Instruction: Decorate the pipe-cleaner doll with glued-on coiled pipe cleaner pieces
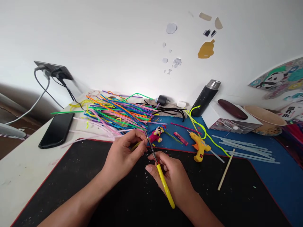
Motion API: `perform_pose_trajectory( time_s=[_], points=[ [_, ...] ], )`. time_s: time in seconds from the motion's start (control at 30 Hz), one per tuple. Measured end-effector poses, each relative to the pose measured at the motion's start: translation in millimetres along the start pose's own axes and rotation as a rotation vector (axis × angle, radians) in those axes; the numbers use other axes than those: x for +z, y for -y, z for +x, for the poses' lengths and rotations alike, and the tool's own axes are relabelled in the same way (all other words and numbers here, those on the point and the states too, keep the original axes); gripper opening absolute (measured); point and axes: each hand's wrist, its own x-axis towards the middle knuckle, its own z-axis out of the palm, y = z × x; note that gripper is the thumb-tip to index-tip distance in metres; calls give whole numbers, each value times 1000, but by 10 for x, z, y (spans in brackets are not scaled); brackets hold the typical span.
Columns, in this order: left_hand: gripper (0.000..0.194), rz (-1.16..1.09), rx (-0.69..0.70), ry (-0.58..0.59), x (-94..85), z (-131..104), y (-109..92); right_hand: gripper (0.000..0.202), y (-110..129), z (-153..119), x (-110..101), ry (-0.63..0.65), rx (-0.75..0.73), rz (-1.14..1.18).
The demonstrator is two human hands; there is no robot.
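Note:
My right hand (174, 171) is closed around scissors (163, 183) with yellow handles, their blades pointing up and away from me. Between the thumb and fingers of my left hand (126, 153) is a thin yellow pipe cleaner (135, 146), largely covered by the fingers. The blade tips lie right beside my left fingertips; whether they touch the pipe cleaner I cannot tell. Just beyond both hands lies a small pink and yellow figure (156, 134), which looks made of fuzzy pipe cleaners.
Many coloured pipe cleaners (118, 110) are heaped behind my left hand, with a black phone (56, 130) at left. To the right are a yellow glue gun (200, 146), glue sticks (248, 149), a pale stick (226, 170), a black flask (205, 97) and a white box (229, 119).

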Motion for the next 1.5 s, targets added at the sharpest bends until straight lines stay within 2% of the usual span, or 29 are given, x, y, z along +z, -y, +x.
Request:
perform_pose_trajectory(
  time_s=[0.4,0.57,0.8,1.3,1.5],
  points=[
    [18,-78,-53,9,48,-6,42,30,-7,3,18,38,33,33],
    [17,-122,-63,34,59,4,90,24,5,16,23,10,6,3],
    [17,-192,-96,45,94,37,170,26,-20,46,58,-5,9,-16],
    [12,-179,-96,-15,169,95,284,27,-29,108,137,-79,52,-99],
    [8,-198,-105,-23,175,106,296,28,36,103,136,-86,94,-125]
  ],
)
